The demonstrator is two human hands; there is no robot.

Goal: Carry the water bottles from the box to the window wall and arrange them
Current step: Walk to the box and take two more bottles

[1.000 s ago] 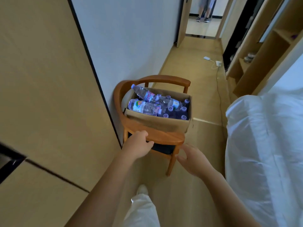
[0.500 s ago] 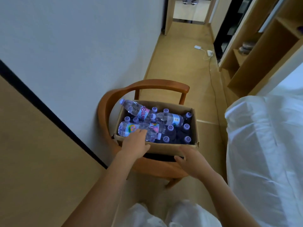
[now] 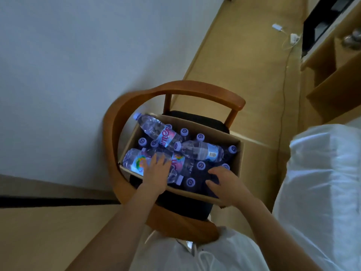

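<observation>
Over the box (image 3: 237,159) on the chair (image 3: 187,89): left hand (image 3: 156,173) spread flat on a lying bottle (image 3: 134,161), apparently selecting; right hand (image 3: 226,182) relaxed, holding nothing, over upright caps.

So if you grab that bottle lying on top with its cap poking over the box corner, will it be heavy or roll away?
Probably heavy for its size: the bottle looks full of water. It may well roll, since it is round and lies on its side across the standing bottles' caps. The clear plastic could feel smooth and a bit slippery.
</observation>
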